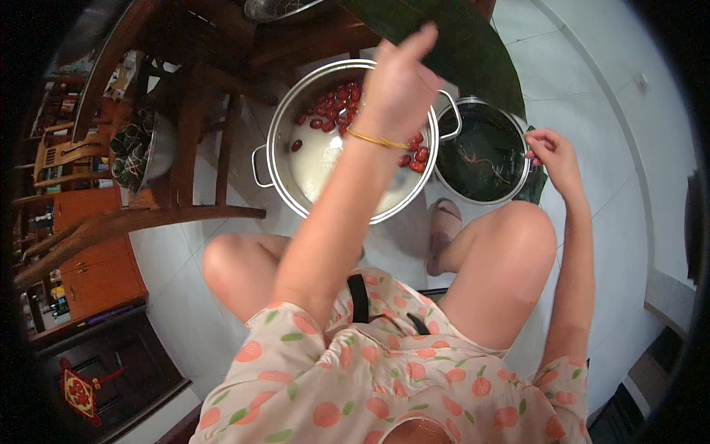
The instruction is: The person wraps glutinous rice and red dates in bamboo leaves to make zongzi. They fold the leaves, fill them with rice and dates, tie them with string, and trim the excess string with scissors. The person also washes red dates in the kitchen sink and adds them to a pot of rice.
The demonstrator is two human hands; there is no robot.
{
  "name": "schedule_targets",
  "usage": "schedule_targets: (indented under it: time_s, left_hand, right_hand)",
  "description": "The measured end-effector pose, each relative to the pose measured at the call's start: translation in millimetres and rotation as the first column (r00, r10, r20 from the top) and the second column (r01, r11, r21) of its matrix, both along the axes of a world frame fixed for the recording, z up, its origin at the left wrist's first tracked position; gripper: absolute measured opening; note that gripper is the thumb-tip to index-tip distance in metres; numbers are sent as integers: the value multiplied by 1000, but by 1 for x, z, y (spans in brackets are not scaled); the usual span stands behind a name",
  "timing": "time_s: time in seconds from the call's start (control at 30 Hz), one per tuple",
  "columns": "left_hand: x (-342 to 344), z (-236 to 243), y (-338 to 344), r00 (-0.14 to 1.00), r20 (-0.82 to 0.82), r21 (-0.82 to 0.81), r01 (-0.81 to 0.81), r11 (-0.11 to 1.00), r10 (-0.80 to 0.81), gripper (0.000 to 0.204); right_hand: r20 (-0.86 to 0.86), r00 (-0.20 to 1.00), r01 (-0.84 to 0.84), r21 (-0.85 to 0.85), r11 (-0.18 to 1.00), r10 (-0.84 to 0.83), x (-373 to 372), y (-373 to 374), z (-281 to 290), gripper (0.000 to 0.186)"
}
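Note:
My left hand reaches over a wide metal pot with two handles. One finger stretches out past the far rim; the other fingers are partly hidden and blurred. Nothing shows in that hand. White grains, apparently rice, fill the pot, with red dates lying mostly at its far side. Beside the right rim of a smaller round metal pot is my right hand, its fingers curled together; whatever they may hold is hidden. That pot holds dark green leaves and pale string.
A large dark green smooth-edged surface extends beyond the pots. Wooden furniture stands at left, near a container of tied green bundles. Another metal vessel is at the top. Light tiles cover the floor.

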State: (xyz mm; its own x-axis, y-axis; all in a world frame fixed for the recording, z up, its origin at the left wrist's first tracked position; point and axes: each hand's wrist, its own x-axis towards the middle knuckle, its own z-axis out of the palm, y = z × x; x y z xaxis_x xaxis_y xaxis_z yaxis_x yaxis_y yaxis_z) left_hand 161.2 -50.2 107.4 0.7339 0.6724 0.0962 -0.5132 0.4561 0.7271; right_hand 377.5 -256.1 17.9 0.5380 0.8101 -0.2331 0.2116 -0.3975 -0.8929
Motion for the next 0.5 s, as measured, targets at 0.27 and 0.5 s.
schedule_targets:
  time_s: [0.27, 0.5]
  left_hand:
    - [-117, 78, 57, 992, 119, 112, 39, 993, -52, 33]
    - [-202, 49, 72, 979, -15, 66, -201, 977, 202, 32]
  right_hand:
    - [236, 797, -538, -137, 832, 555, -79, 65, 93, 18]
    - [559, 200, -629, -557, 543, 805, -210, 126, -4, 16]
